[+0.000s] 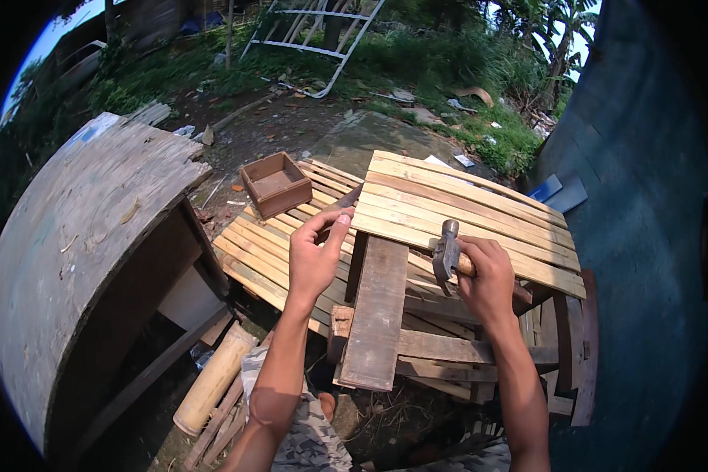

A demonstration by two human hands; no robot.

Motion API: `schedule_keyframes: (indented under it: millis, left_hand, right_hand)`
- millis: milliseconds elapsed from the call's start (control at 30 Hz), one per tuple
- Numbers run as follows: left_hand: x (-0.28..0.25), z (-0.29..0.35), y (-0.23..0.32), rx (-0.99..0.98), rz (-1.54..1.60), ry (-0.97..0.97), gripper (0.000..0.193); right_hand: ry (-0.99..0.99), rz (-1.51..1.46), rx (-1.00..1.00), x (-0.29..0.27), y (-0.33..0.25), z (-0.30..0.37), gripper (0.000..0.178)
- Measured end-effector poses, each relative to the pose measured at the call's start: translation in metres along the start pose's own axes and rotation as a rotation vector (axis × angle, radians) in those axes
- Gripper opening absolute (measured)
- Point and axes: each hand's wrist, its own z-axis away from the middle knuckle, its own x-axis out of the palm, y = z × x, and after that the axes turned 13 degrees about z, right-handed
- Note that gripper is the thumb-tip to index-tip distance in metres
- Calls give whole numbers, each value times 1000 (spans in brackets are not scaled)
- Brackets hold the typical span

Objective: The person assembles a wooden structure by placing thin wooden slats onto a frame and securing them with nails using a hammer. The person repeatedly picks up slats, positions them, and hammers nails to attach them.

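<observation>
- Hands well apart from each other: the right hand [489,275] is clamped around the wooden handle of a hammer [447,258], while the left hand [315,259] is raised with thumb and forefinger close together; whether they pinch anything, I cannot tell
- Hammer over the near edge of a pale slatted panel [468,211], left of that edge's middle, its metal head pointing away from the right hand; whether the head touches the slats cannot be told
- Left hand just beside the near left corner of the slatted panel, fingertips toward its left edge
- Slatted panel made of narrow, light wooden strips laid side by side with thin gaps, one strip browner than the rest
- Brown plank [376,315] coming out from under the panel's near edge, close to its left corner, and reaching toward the person
- Darker wooden beams [448,346] below the panel, right of the plank
- Second slatted panel [263,263] lower down to the left, with an open brown box [287,197] at its far edge
- Large weathered board [94,212] farther left, its far right corner ragged
- Bamboo length [215,381] on the ground between that board and the person's patterned trousers [295,433]
- Blue-green wall [637,259] at the right; white metal frame [342,57] in the greenery [440,59] beyond
</observation>
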Motion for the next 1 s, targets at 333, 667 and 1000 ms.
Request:
schedule_keyframes:
  millis: [333, 667, 1000]
  left_hand:
    - [27, -40, 24, 52, -425, -350, 27]
    - [22, -37, 9, 33, -332, -343, 25]
    - [21, -36, 3, 95, -311, -376, 22]
  right_hand:
    - [18, -14, 6, 3, 3, -3, 44]
    - [20, -20, 19, 3, 2, -2, 44]
    - [4, 12, 27, -2, -2, -4, 49]
